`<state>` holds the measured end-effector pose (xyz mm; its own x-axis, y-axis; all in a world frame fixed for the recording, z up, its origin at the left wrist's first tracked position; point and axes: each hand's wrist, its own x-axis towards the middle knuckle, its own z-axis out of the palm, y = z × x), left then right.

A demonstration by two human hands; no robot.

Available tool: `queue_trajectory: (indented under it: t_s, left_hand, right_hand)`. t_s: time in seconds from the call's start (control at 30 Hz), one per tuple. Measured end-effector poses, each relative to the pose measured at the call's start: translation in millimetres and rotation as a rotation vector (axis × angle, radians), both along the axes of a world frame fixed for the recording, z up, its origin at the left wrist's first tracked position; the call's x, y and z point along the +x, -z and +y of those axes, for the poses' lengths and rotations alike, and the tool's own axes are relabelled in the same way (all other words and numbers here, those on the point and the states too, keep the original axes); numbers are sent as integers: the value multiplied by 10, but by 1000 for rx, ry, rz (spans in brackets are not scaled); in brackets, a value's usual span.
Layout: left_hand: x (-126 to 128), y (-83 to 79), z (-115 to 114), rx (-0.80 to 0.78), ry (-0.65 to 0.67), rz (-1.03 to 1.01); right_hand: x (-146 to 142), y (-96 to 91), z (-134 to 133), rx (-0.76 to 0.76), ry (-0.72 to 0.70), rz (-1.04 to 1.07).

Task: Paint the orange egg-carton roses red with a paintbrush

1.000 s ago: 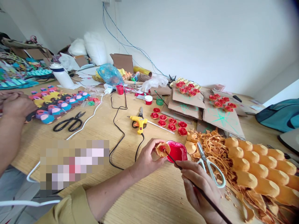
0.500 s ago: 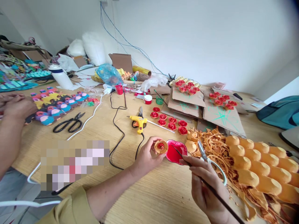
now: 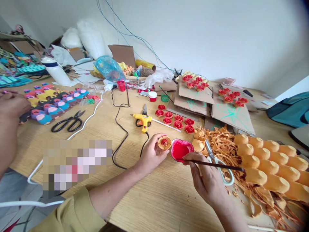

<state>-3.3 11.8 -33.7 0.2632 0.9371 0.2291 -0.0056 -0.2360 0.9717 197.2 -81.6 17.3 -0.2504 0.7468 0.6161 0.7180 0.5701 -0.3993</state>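
Between the fingers of my left hand (image 3: 154,151) is an orange paper flower (image 3: 164,143) with a red-painted middle, its face turned up. Just right of it stands a scalloped dish of red paint (image 3: 181,150). My right hand (image 3: 205,177) grips a dark-handled paintbrush (image 3: 217,165) at the dish's near right edge. The brush lies almost level, its handle pointing right; its tip is hidden by my fingers. Red-painted flowers (image 3: 178,125) lie in rows beyond the dish. Scissors with pale handles (image 3: 223,170) rest right of the dish, behind my right hand.
A yellow glue gun (image 3: 143,122) lies over another pair of scissors. Orange egg-carton cups (image 3: 256,161) and cut scraps (image 3: 220,145) spread at the right. Cardboard sheets (image 3: 193,101) carry more red flowers. Black scissors (image 3: 69,122) and another person's hand (image 3: 14,104) are at the left.
My right hand has turned, swinging the brush handle from a steep slant to nearly level. My left hand still holds the flower beside the dish. The view has shifted slightly.
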Motion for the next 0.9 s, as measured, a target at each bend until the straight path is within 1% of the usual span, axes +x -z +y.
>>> queue_trajectory:
  t_s: [0.17, 0.37, 0.5, 0.63, 0.7, 0.77, 0.9]
  left_hand:
    - [-10, -16, -4, 2, 11, 20]
    - [-1, -21, -10, 3, 16, -21]
    - [5, -19, -11, -23, 15, -29]
    - [5, -39, -15, -36, 15, 5]
    - [7, -50, -21, -28, 13, 43]
    - [12, -62, -32, 0, -4, 91]
    - [25, -90, -67, 63, -23, 147]
  right_hand:
    - [-9, -38, 21, 8, -14, -29]
    - [15, 64, 17, -11, 51, 5]
    - [35, 115, -6, -32, 66, 99]
    - [41, 111, -28, 53, 110, 238]
    - [30, 105, -44, 102, 94, 330]
    - [8, 99, -63, 120, 50, 399]
    - [-55, 73, -90, 112, -32, 384]
